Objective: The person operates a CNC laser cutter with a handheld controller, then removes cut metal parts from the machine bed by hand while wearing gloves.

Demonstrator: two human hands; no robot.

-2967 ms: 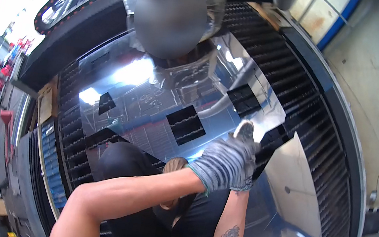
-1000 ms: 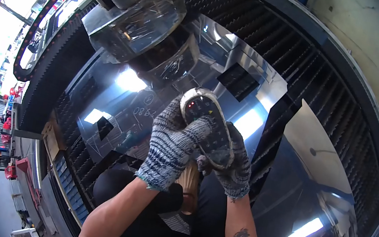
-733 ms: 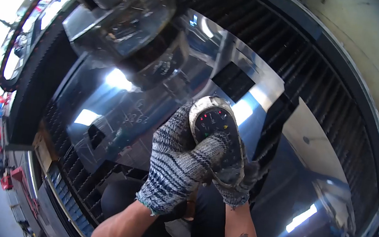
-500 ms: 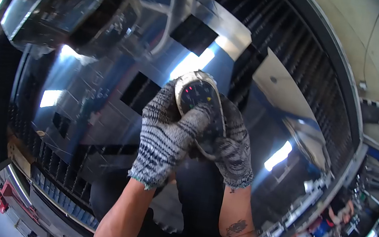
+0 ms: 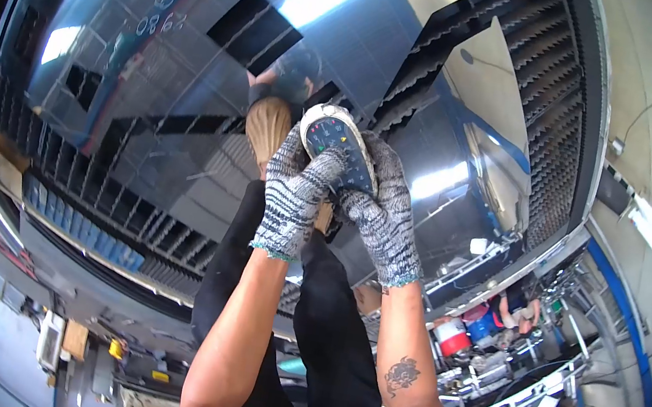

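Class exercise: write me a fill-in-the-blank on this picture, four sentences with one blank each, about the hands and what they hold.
1. Both hands wear knitted ____.
2. The left hand and right hand together hold a handheld ____ with buttons.
3. The remote control is held above a shiny metal ____.
4. The right forearm bears a ____.

Missing words: gloves; remote control; sheet; tattoo

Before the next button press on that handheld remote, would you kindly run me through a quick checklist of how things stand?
1. Both hands on the remote: ok; left hand and right hand both grip it.
2. Gloves on: ok, knitted gloves on both.
3. Left thumb on the keypad: ok, it lies across the face.
4. Indicator lights readable: cannot tell, too small.
5. Footing: cannot tell; a shoe rests on the shiny metal sheet over the slatted bed.
6. Machine head clear of the sheet: cannot tell, out of view.
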